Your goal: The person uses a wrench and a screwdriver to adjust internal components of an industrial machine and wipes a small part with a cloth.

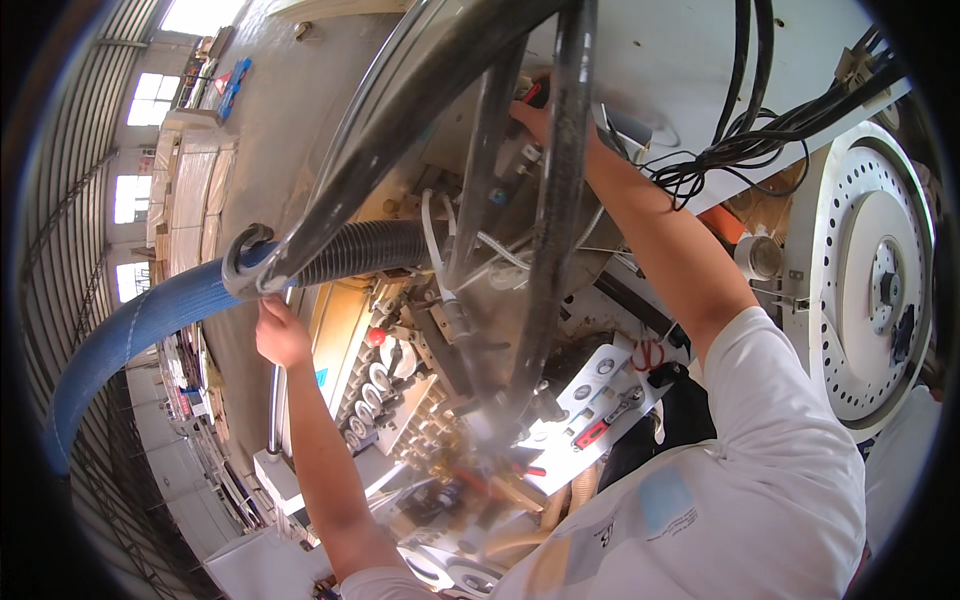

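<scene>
The left hand (284, 336) curls beneath the grey hook (238, 272), its hold unclear, while the right hand (534, 117), apparently at a reaching step, seemingly clasps a red-black object (538, 93), calling for steadiness.

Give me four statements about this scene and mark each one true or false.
1. The left hand is beside the blue flexible hose. True.
2. The right hand rests on the large round white perforated disc. False: it is at a small red-and-black object, apart from the disc.
3. The round red knob is right of the left hand. True.
4. The tangled thin black cables hang left of the hose. False: they are to its right.
</scene>
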A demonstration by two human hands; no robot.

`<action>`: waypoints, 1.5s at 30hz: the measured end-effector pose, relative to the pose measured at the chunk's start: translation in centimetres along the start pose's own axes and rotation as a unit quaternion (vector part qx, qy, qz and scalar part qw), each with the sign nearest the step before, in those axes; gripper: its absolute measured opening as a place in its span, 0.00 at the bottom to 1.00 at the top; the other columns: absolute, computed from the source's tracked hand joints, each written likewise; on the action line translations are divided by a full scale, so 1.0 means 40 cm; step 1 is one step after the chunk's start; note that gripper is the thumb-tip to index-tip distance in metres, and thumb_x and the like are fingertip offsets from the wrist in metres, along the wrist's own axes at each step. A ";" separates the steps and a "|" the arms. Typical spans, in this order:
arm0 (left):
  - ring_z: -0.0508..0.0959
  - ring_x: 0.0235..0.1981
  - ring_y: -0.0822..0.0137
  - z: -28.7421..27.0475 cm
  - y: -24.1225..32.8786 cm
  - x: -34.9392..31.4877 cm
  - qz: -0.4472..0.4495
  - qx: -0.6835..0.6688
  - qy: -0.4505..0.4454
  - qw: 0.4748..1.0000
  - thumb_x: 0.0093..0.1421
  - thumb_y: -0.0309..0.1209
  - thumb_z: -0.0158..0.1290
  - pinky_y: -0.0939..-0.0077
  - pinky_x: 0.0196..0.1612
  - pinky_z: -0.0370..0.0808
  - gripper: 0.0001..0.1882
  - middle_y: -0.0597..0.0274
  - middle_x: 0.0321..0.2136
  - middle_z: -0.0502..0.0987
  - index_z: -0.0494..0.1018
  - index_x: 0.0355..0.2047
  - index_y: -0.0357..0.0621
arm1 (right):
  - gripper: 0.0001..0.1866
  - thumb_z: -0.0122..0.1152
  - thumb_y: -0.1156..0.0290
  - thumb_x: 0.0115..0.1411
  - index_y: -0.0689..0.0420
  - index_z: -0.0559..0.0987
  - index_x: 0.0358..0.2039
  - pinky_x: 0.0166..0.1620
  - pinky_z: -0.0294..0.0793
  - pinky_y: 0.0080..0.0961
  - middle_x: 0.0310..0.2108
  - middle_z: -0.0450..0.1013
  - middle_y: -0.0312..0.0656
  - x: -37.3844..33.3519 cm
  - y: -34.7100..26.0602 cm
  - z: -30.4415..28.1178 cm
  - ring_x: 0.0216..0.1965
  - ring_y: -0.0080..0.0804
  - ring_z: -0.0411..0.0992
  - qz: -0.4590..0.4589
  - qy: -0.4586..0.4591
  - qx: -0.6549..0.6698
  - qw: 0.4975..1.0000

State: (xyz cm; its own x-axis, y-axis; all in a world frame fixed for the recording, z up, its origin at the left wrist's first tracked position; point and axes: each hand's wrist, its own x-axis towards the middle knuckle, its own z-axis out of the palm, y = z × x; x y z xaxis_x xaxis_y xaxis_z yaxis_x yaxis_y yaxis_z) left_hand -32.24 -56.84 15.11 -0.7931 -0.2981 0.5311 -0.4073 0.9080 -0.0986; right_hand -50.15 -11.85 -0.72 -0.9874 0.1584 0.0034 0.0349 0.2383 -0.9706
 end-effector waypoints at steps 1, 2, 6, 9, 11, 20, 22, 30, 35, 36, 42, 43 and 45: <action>0.81 0.32 0.41 -0.001 -0.007 -0.003 -0.001 0.003 0.007 1.000 0.74 0.51 0.32 0.46 0.35 0.75 0.29 0.51 0.29 0.83 0.81 0.37 0.51 | 0.32 0.68 0.52 0.52 0.57 0.68 0.52 0.39 0.78 0.35 0.23 0.80 0.39 -0.018 -0.019 -0.014 0.28 0.39 0.81 -0.012 0.011 -0.007 1.000; 0.81 0.32 0.41 -0.005 -0.012 -0.004 0.002 0.000 0.007 1.000 0.74 0.51 0.32 0.46 0.34 0.75 0.29 0.51 0.29 0.83 0.81 0.37 0.51 | 0.32 0.68 0.52 0.53 0.57 0.68 0.52 0.39 0.78 0.35 0.23 0.80 0.39 -0.037 -0.038 -0.027 0.28 0.39 0.81 -0.024 0.021 -0.014 0.999; 0.81 0.32 0.41 -0.004 0.017 0.000 0.002 -0.014 0.009 1.000 0.73 0.50 0.32 0.46 0.35 0.75 0.28 0.51 0.28 0.82 0.80 0.36 0.51 | 0.31 0.69 0.53 0.55 0.55 0.68 0.52 0.37 0.78 0.35 0.24 0.80 0.41 -0.077 -0.055 -0.075 0.26 0.39 0.81 -0.116 0.117 -0.049 0.985; 0.81 0.33 0.41 -0.005 0.023 0.001 -0.003 -0.016 0.002 1.000 0.73 0.50 0.32 0.46 0.35 0.76 0.27 0.52 0.28 0.83 0.80 0.36 0.52 | 0.29 0.70 0.58 0.57 0.57 0.67 0.51 0.33 0.78 0.31 0.26 0.80 0.41 -0.128 -0.079 -0.110 0.26 0.34 0.81 -0.048 0.118 0.075 0.989; 0.82 0.33 0.42 -0.004 0.024 0.002 -0.007 -0.011 -0.007 1.000 0.73 0.50 0.32 0.46 0.35 0.76 0.27 0.53 0.28 0.83 0.80 0.36 0.53 | 0.27 0.69 0.61 0.60 0.57 0.65 0.52 0.31 0.78 0.28 0.30 0.79 0.42 -0.163 -0.069 -0.128 0.28 0.31 0.82 -0.039 0.122 0.159 0.979; 0.82 0.33 0.42 -0.002 -0.003 0.005 -0.014 0.014 -0.020 1.000 0.73 0.51 0.31 0.47 0.36 0.76 0.28 0.54 0.29 0.83 0.80 0.37 0.54 | 0.25 0.62 0.68 0.67 0.55 0.57 0.55 0.42 0.84 0.37 0.46 0.70 0.47 -0.415 -0.063 -0.122 0.43 0.45 0.81 0.143 0.095 0.486 0.857; 0.82 0.33 0.42 0.001 0.000 0.004 -0.014 0.015 -0.018 1.000 0.72 0.51 0.31 0.47 0.36 0.76 0.28 0.54 0.29 0.83 0.81 0.37 0.54 | 0.25 0.62 0.69 0.67 0.54 0.57 0.54 0.46 0.82 0.39 0.46 0.69 0.46 -0.458 -0.065 -0.115 0.46 0.46 0.80 0.188 0.104 0.572 0.792; 0.81 0.37 0.41 0.012 -0.019 0.026 -0.013 0.018 -0.012 1.000 0.72 0.53 0.32 0.45 0.40 0.76 0.29 0.51 0.33 0.83 0.82 0.40 0.54 | 0.19 0.61 0.61 0.68 0.56 0.72 0.54 0.43 0.79 0.27 0.52 0.77 0.43 -0.613 0.012 -0.168 0.44 0.24 0.79 0.308 0.022 0.766 0.564; 0.80 0.42 0.42 -0.039 -0.042 -0.009 0.019 -0.140 -0.025 0.990 0.72 0.48 0.39 0.49 0.46 0.74 0.22 0.47 0.38 0.82 0.78 0.46 0.48 | 0.24 0.61 0.56 0.67 0.62 0.76 0.53 0.38 0.74 0.21 0.39 0.81 0.34 -0.782 0.085 -0.223 0.33 0.18 0.76 0.379 0.027 0.751 0.540; 0.78 0.45 0.46 -0.031 -0.037 -0.085 0.028 -0.193 0.023 0.981 0.72 0.44 0.42 0.54 0.49 0.73 0.20 0.47 0.42 0.80 0.76 0.48 0.44 | 0.23 0.61 0.55 0.66 0.59 0.78 0.52 0.36 0.73 0.21 0.29 0.79 0.28 -0.866 0.115 -0.264 0.29 0.18 0.73 0.360 0.005 0.764 0.535; 0.75 0.47 0.63 -0.257 0.221 -0.728 -0.025 -0.545 -0.094 0.833 0.71 0.31 0.47 0.67 0.55 0.69 0.11 0.57 0.44 0.76 0.72 0.46 0.37 | 0.23 0.48 0.45 0.70 0.46 0.77 0.54 0.46 0.69 0.28 0.42 0.81 0.24 -1.122 0.196 -0.386 0.36 0.16 0.75 0.244 -0.107 0.812 0.519; 0.76 0.46 0.63 -0.279 0.245 -0.870 -0.010 -0.591 -0.169 0.789 0.70 0.32 0.49 0.68 0.54 0.70 0.10 0.59 0.42 0.77 0.73 0.44 0.39 | 0.23 0.48 0.45 0.70 0.46 0.77 0.54 0.46 0.69 0.29 0.41 0.81 0.25 -1.164 0.188 -0.389 0.37 0.17 0.75 0.258 -0.119 0.795 0.537; 0.75 0.54 0.59 -0.343 0.307 -1.090 -0.011 -0.589 -0.353 0.727 0.61 0.33 0.60 0.66 0.57 0.72 0.22 0.53 0.50 0.75 0.72 0.53 0.37 | 0.22 0.47 0.45 0.71 0.45 0.77 0.54 0.46 0.69 0.32 0.40 0.80 0.25 -1.250 0.172 -0.399 0.38 0.19 0.74 0.284 -0.141 0.757 0.571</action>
State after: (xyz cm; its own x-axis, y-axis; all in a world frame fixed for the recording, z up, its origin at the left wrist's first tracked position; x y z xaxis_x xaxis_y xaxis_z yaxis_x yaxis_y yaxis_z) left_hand 3.57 -28.65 2.30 -0.9964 -0.0162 -0.0827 -0.0823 0.3988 0.9133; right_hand 1.93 -2.84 -3.73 -0.8764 -0.4135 -0.2466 0.3993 -0.9105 0.1077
